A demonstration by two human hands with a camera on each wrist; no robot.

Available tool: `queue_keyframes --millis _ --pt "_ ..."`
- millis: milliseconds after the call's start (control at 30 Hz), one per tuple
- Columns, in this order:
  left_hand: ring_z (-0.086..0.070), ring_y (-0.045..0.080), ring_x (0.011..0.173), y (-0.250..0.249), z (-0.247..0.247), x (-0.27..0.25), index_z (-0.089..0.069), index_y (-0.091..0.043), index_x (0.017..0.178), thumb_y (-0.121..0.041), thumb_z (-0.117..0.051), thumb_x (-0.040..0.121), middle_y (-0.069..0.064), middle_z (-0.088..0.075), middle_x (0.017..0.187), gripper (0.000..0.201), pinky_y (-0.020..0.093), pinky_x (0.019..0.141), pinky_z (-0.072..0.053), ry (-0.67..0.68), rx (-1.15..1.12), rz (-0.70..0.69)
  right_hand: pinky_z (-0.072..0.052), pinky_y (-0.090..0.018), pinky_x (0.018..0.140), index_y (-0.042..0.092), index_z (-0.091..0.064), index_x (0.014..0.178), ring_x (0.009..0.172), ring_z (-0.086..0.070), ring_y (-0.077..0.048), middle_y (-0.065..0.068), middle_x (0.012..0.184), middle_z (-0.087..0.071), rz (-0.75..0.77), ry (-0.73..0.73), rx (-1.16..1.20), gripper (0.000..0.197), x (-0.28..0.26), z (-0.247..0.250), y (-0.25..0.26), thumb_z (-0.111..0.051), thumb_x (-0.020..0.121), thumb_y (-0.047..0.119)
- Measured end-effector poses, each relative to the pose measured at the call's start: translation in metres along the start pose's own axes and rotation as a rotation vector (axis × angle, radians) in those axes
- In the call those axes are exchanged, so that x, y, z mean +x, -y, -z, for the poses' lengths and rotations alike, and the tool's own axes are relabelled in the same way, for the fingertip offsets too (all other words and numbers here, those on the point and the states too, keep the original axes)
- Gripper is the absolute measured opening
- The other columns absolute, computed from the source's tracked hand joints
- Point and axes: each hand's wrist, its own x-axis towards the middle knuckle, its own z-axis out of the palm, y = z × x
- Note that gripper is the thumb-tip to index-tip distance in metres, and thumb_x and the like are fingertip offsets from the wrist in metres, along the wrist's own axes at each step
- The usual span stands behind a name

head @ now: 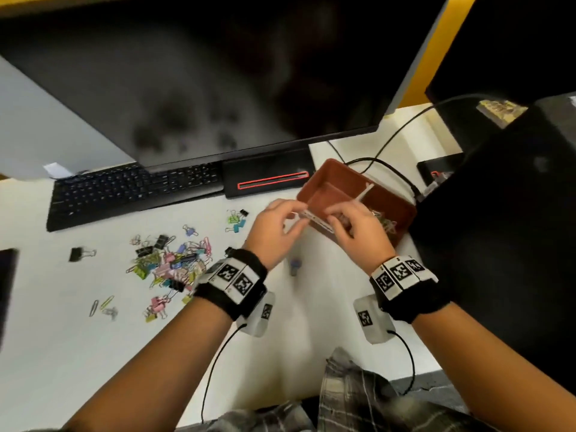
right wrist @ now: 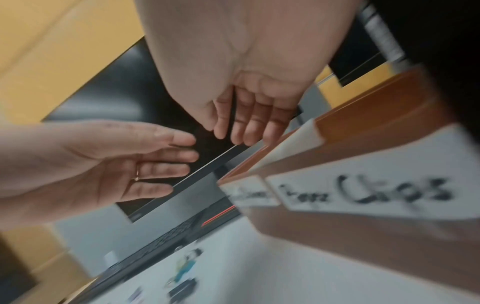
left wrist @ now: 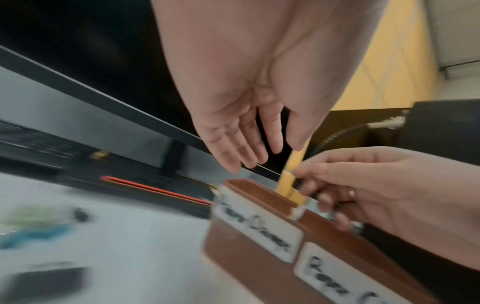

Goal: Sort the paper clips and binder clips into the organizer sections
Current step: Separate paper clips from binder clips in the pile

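Nearest, between the wrists, one blue clip alone on the white desk — not yet sorted. Off to the left, the mixed pile of paper clips and binder clips, within easy reach of the left hand. That hand empty, fingers straight and slack, hovering just short of the brown organizer. Right hand over the near rim, fingers loosely bent above the right section — pinching a clip or bare, impossible to tell through the blur. Handwritten labels facing the sitter, presumably to mark each section. Paper clips in the right section already. Beyond, keyboard and monitor.
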Motion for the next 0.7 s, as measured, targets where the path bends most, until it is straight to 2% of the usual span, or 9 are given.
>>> queue_keyframes --millis 33,100,200,267,367,433,500,567,700 --pt "-0.056 0.007 0.089 0.016 0.018 -0.009 -0.063 -0.021 0.108 -0.021 -0.061 0.086 -0.005 -0.056 0.106 0.022 0.015 0.076 -0.045 -0.061 0.019 0.033 -0.036 -0.005 0.07 0.016 -0.064 0.101 0.067 -0.048 -0.002 0.004 0.093 -0.054 0.039 0.049 0.004 0.014 0.001 -0.009 0.01 -0.057 0.089 0.017" --pt "-0.056 0.008 0.089 0.052 0.057 -0.03 -0.062 -0.022 0.108 -0.02 -0.06 0.087 -0.006 -0.054 0.106 0.021 0.02 0.077 -0.046 -0.193 0.064 0.118 -0.039 -0.011 0.07 0.02 -0.064 0.103 0.063 -0.049 -0.002 0.009 0.089 -0.053 0.09 0.188 0.022 0.015 0.004 -0.034 0.031 -0.057 0.09 0.022" --pt "-0.057 0.016 0.092 0.11 0.113 -0.069 -0.06 -0.019 0.111 -0.015 -0.062 0.085 0.003 -0.053 0.11 0.026 0.027 0.081 -0.048 -0.326 0.176 0.268 -0.047 -0.026 0.076 0.024 -0.06 0.111 0.071 -0.054 -0.011 0.008 0.094 -0.056 0.124 0.396 -0.011 0.023 0.008 -0.078 0.061 -0.058 0.089 0.028" --pt "-0.057 0.025 0.095 0.153 0.149 -0.1 -0.06 -0.015 0.112 -0.014 -0.069 0.08 0.011 -0.055 0.11 0.033 0.035 0.089 -0.048 -0.379 0.285 0.367 -0.048 -0.028 0.083 0.024 -0.056 0.117 0.08 -0.054 -0.009 0.004 0.104 -0.058 0.157 0.527 -0.058 0.028 0.011 -0.109 0.086 -0.057 0.089 0.03" --pt "-0.051 0.037 0.108 0.21 0.188 -0.147 -0.057 -0.015 0.117 -0.022 -0.077 0.07 0.019 -0.054 0.116 0.051 0.048 0.101 -0.039 -0.333 0.416 0.6 -0.047 -0.031 0.089 0.025 -0.05 0.125 0.096 -0.055 -0.013 0.002 0.117 -0.057 0.202 0.659 -0.083 0.035 0.014 -0.157 0.121 -0.057 0.09 0.028" --pt "-0.044 0.037 0.117 0.235 0.204 -0.173 -0.052 -0.015 0.124 -0.028 -0.08 0.066 0.02 -0.049 0.123 0.066 0.045 0.106 -0.031 -0.267 0.407 0.759 -0.046 -0.034 0.093 0.025 -0.049 0.127 0.108 -0.055 -0.018 -0.001 0.122 -0.057 0.236 0.687 -0.111 0.039 0.017 -0.192 0.142 -0.058 0.089 0.026" --pt "-0.042 0.035 0.12 0.256 0.211 -0.19 -0.047 -0.015 0.129 -0.037 -0.082 0.062 0.018 -0.045 0.127 0.079 0.042 0.106 -0.03 -0.193 0.385 0.849 -0.045 -0.035 0.096 0.023 -0.049 0.128 0.113 -0.053 -0.022 -0.004 0.123 -0.057 0.241 0.703 -0.153 0.042 0.021 -0.227 0.161 -0.06 0.088 0.024" --pt "-0.043 0.033 0.118 0.274 0.213 -0.2 -0.045 -0.015 0.129 -0.041 -0.083 0.059 0.016 -0.045 0.126 0.084 0.04 0.104 -0.032 -0.127 0.373 0.861 -0.045 -0.038 0.096 0.021 -0.05 0.128 0.115 -0.051 -0.026 -0.006 0.124 -0.056 0.242 0.705 -0.204 0.044 0.026 -0.26 0.175 -0.062 0.085 0.025" --pt "-0.046 0.029 0.109 0.296 0.209 -0.2 -0.051 -0.014 0.119 -0.036 -0.084 0.056 0.01 -0.047 0.116 0.075 0.035 0.097 -0.036 -0.092 0.325 0.735 -0.046 -0.038 0.092 0.022 -0.053 0.124 0.112 -0.052 -0.026 -0.006 0.118 -0.056 0.213 0.68 -0.354 0.043 0.036 -0.309 0.193 -0.061 0.083 0.034"
